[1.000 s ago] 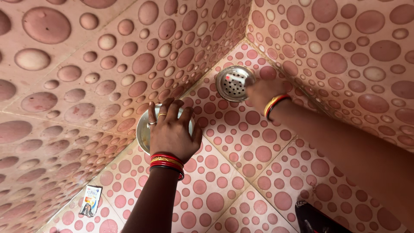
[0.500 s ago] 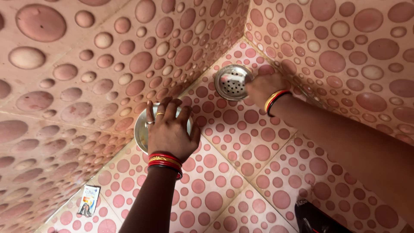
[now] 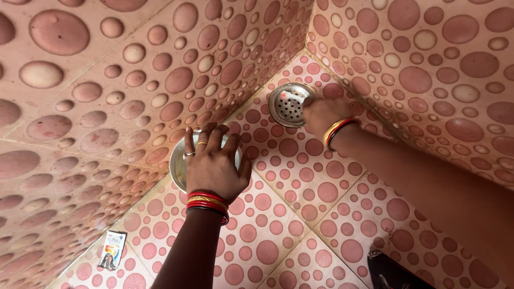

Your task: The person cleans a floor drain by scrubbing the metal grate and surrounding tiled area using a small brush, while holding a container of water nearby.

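**Two hands on steel pieces in the corner of a pink spotted tile floor**

At the bottom right edge, a scrap of dark patterned cloth (image 3: pixel 388 273) is seen on the pink floor tiles printed with darker pink circles (image 3: pixel 300 214). At the bottom left, a small flat printed sachet (image 3: pixel 112 249) lies on the floor close to the foot of the left wall, well apart from both hands.

In the middle of the view, the left hand (image 3: pixel 213 163) is laid flat with the fingers spread over a round shiny steel cover plate (image 3: pixel 178 166), which rests on the floor against the base of the left wall. Most of the plate is hidden by the hand, so only its left rim is shown. Rings are worn on two fingers, and red and gold bangles (image 3: pixel 207 202) on the wrist.

Farther off, in the corner where the two spotted walls (image 3: pixel 134 69) meet the floor, a round steel drain strainer with many small holes (image 3: pixel 289 104) is set. The right hand (image 3: pixel 326 115) is placed at its right edge, fingers curled onto the rim; whether the rim is pinched or only touched cannot be told. Red and yellow bangles (image 3: pixel 338 130) are worn on this wrist.
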